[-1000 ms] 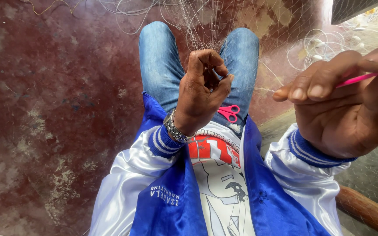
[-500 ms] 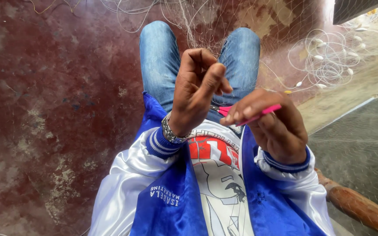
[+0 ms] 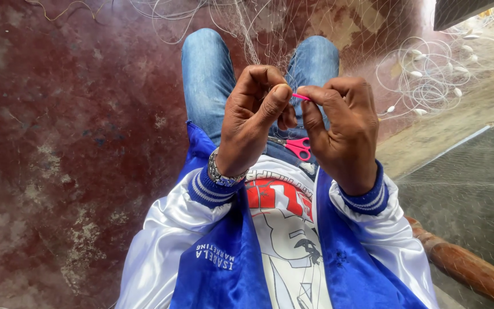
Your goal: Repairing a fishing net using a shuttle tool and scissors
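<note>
Two hands were in view: one left hand (image 3: 253,117) and one right hand (image 3: 341,129). One pink needle (image 3: 301,96) was present between them. One pair of pink scissors (image 3: 298,147) lay on the lap. One metal bracelet (image 3: 222,176) circled the left wrist. One wooden pole (image 3: 470,268) was visible.

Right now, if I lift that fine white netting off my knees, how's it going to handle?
Probably floppy: the netting drapes limply over the knees and spreads across the floor. Likely very light, since its threads look hair-thin. It may snag or tangle, given the loose line coils with small white floats beside it.
</note>
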